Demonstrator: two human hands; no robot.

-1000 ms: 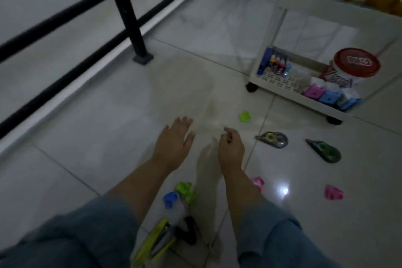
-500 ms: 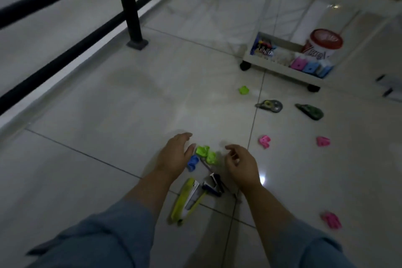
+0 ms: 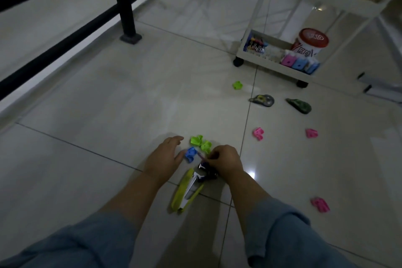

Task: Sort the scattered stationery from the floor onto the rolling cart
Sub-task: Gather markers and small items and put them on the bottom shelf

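Observation:
On the tiled floor lie a yellow-green stapler [image 3: 187, 190], a dark staple remover [image 3: 206, 173], a blue clip [image 3: 190, 154] and two green clips [image 3: 201, 142]. My left hand [image 3: 163, 160] hovers open just left of the blue clip. My right hand [image 3: 225, 162] is closed around a thin purple pen-like item [image 3: 201, 156] beside the staple remover. Farther off lie another green clip [image 3: 237, 85], two tape dispensers [image 3: 262, 100] [image 3: 299, 105] and three pink clips [image 3: 258, 133] [image 3: 311, 133] [image 3: 320, 204]. The white rolling cart [image 3: 272, 65] stands at the upper right.
The cart's bottom shelf holds markers [image 3: 255, 44], a red-lidded tub [image 3: 310, 44] and pink and blue blocks [image 3: 299, 64]. A black railing [image 3: 125, 2] with a post runs along the left. Folded metal legs [image 3: 378, 85] lie at the far right.
My view has shifted back from the cart toward the near pile. Both hands moved down to it; my right hand has closed on the thin purple item.

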